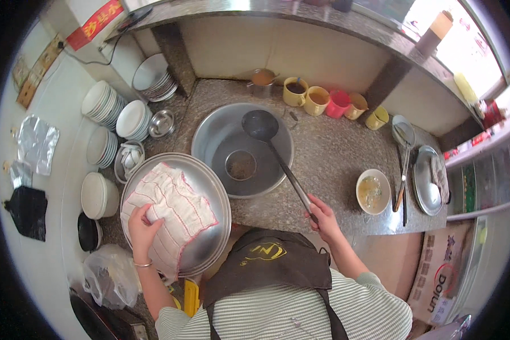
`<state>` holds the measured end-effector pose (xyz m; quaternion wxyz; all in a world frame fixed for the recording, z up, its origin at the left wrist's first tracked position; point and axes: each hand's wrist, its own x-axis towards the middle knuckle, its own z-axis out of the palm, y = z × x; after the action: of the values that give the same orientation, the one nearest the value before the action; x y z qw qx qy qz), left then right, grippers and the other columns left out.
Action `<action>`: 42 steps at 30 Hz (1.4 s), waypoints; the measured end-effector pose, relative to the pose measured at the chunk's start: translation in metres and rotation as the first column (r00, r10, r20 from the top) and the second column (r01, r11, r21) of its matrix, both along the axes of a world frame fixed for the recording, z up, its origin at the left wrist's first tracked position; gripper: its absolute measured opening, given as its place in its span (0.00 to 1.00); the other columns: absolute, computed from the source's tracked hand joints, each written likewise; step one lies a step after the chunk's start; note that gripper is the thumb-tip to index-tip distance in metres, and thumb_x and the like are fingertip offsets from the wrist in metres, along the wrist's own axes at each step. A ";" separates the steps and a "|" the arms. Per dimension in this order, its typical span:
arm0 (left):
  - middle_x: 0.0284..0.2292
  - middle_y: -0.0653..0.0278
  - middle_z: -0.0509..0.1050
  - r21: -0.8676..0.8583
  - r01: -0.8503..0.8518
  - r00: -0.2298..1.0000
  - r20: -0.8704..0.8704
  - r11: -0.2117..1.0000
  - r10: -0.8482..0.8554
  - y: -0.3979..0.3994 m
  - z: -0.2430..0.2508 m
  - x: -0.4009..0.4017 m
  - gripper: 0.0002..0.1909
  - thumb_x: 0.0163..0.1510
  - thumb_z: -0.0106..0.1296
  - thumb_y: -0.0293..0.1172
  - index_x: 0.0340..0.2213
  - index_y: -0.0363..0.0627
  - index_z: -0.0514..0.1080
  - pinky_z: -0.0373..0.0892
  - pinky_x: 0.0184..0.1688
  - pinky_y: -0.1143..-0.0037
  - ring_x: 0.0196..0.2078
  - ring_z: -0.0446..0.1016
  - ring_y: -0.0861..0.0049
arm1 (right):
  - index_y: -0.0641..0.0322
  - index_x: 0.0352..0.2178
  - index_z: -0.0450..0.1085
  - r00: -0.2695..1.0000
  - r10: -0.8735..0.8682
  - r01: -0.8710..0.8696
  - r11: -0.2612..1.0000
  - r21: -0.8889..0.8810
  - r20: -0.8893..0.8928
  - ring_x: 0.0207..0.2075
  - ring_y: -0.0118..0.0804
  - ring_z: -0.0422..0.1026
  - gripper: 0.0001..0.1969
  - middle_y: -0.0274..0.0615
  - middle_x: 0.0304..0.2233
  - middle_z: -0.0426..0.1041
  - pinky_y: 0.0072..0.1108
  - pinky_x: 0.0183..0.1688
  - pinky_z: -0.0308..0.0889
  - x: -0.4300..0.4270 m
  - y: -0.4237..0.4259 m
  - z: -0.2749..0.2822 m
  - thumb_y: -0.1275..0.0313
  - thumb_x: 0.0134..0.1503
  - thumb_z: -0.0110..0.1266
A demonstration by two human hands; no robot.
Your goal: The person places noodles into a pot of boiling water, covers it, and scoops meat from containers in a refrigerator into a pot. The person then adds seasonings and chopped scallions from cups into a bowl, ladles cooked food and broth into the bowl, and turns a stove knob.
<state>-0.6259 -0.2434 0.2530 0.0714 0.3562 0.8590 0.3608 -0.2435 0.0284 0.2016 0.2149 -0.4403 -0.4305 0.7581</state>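
Observation:
My left hand (143, 229) pinches a white cloth with red stripes (182, 204). The cloth lies over a large round metal lid (208, 250), which overlaps the near left rim of a deep metal pot (204, 136); whether the fingers also grip a knob beneath is hidden. In my right hand (325, 219) is the handle of a long black ladle (261, 125). The ladle's bowl hangs over the pot, towards its far side. Inside the pot, low down, a round insert or ring (240, 165) surrounds something brownish that I cannot make out.
Stacked bowls (104, 104) and a small steel bowl (161, 123) stand left. Along the back are several plastic mugs (316, 101) of sauces and a strainer-topped container (262, 78). To the right sit a bowl of soup (373, 191), a strainer (403, 131) and a metal lid (427, 180).

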 end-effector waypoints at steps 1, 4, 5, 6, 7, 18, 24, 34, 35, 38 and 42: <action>0.23 0.66 0.64 -0.003 0.029 1.000 -0.004 1.000 -0.029 0.010 -0.001 -0.004 0.24 0.30 0.61 0.25 0.35 0.37 0.70 0.62 0.23 0.81 0.21 0.62 0.81 | 0.59 0.52 0.56 1.000 -0.029 0.029 1.000 -0.003 -0.004 0.12 0.19 0.55 0.21 0.34 0.22 0.66 0.11 0.14 0.50 0.013 -0.003 0.009 0.71 0.56 0.43; 0.23 0.66 0.64 -0.007 0.112 0.994 -0.007 0.994 -0.112 0.048 -0.004 -0.011 0.24 0.30 0.61 0.25 0.35 0.37 0.70 0.61 0.23 0.81 0.21 0.62 0.81 | 0.60 0.53 0.56 0.998 -0.052 0.051 0.998 -0.034 -0.034 0.13 0.18 0.54 0.21 0.34 0.23 0.66 0.09 0.15 0.50 0.056 -0.015 0.037 0.71 0.56 0.43; 0.23 0.66 0.64 -0.022 0.137 0.990 -0.017 0.990 -0.137 0.062 -0.003 -0.012 0.24 0.30 0.62 0.25 0.35 0.37 0.70 0.61 0.23 0.81 0.21 0.62 0.80 | 0.60 0.53 0.56 0.995 -0.091 0.089 0.995 -0.038 -0.034 0.13 0.18 0.54 0.21 0.34 0.23 0.66 0.09 0.15 0.50 0.072 -0.021 0.045 0.71 0.56 0.43; 0.23 0.66 0.64 -0.035 0.162 0.986 -0.029 0.986 -0.163 0.077 -0.003 -0.012 0.24 0.30 0.62 0.25 0.35 0.37 0.70 0.61 0.23 0.81 0.21 0.62 0.80 | 0.60 0.53 0.56 0.995 -0.099 0.099 0.995 -0.004 -0.020 0.13 0.18 0.54 0.22 0.33 0.23 0.67 0.09 0.15 0.50 0.087 -0.027 0.050 0.72 0.56 0.43; 0.23 0.66 0.64 -0.039 0.205 0.978 -0.028 0.978 -0.206 0.091 -0.004 -0.014 0.24 0.30 0.62 0.25 0.35 0.37 0.70 0.61 0.23 0.81 0.21 0.62 0.80 | 0.60 0.53 0.56 0.994 -0.113 0.113 0.993 0.029 -0.002 0.13 0.17 0.54 0.22 0.33 0.23 0.67 0.09 0.15 0.51 0.101 -0.035 0.055 0.72 0.56 0.43; 0.25 0.59 0.67 -0.165 0.547 0.801 -0.182 0.821 -0.570 0.277 -0.029 0.014 0.25 0.31 0.61 0.32 0.36 0.37 0.70 0.64 0.29 0.74 0.25 0.67 0.68 | 0.61 0.51 0.58 0.784 -0.600 0.526 0.778 0.345 0.158 0.14 0.16 0.57 0.23 0.34 0.23 0.69 0.09 0.15 0.54 0.221 -0.128 0.063 0.74 0.52 0.47; 0.28 0.57 0.69 -0.243 0.587 0.757 -0.175 0.772 -0.630 0.340 -0.046 0.033 0.27 0.31 0.61 0.33 0.37 0.37 0.70 0.65 0.34 0.72 0.30 0.69 0.65 | 0.61 0.47 0.64 0.532 -0.769 0.548 0.631 0.549 0.354 0.15 0.16 0.58 0.20 0.29 0.20 0.67 0.11 0.16 0.55 0.243 -0.149 0.056 0.76 0.50 0.50; 0.30 0.55 0.71 -0.297 0.541 0.792 -0.134 0.787 -0.595 0.353 -0.091 0.005 0.27 0.30 0.61 0.34 0.37 0.40 0.71 0.66 0.35 0.72 0.32 0.70 0.64 | 0.60 0.43 0.67 0.263 -0.829 0.332 0.558 0.761 0.493 0.18 0.25 0.64 0.19 0.38 0.22 0.69 0.17 0.22 0.60 0.266 -0.157 0.047 0.78 0.46 0.53; 0.30 0.55 0.71 -0.292 0.541 0.796 -0.123 0.788 -0.592 0.355 -0.095 0.004 0.27 0.30 0.61 0.33 0.38 0.41 0.70 0.66 0.35 0.72 0.31 0.70 0.64 | 0.59 0.42 0.67 0.249 -0.830 0.306 0.557 0.772 0.500 0.19 0.28 0.65 0.19 0.41 0.24 0.71 0.18 0.24 0.61 0.267 -0.157 0.047 0.78 0.45 0.54; 0.29 0.56 0.70 -0.266 0.525 0.810 -0.133 0.808 -0.571 0.352 -0.107 -0.001 0.28 0.30 0.61 0.33 0.38 0.41 0.70 0.66 0.34 0.71 0.31 0.70 0.65 | 0.59 0.40 0.68 0.195 -0.812 0.081 0.573 0.816 0.550 0.22 0.34 0.69 0.18 0.43 0.28 0.72 0.20 0.26 0.64 0.271 -0.152 0.064 0.78 0.44 0.54; 0.30 0.57 0.70 -0.202 0.532 0.836 -0.029 0.822 -0.548 0.350 -0.116 -0.010 0.29 0.31 0.61 0.32 0.40 0.42 0.69 0.66 0.36 0.72 0.32 0.69 0.64 | 0.61 0.41 0.67 0.232 -0.835 -0.096 0.490 0.866 0.498 0.23 0.35 0.69 0.18 0.44 0.27 0.71 0.21 0.27 0.63 0.279 -0.133 0.071 0.79 0.45 0.53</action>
<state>-0.6362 0.1065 0.1372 0.1665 0.5918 0.7548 0.2287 0.0357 -0.1043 0.2721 0.3010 -0.7408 -0.6002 0.0178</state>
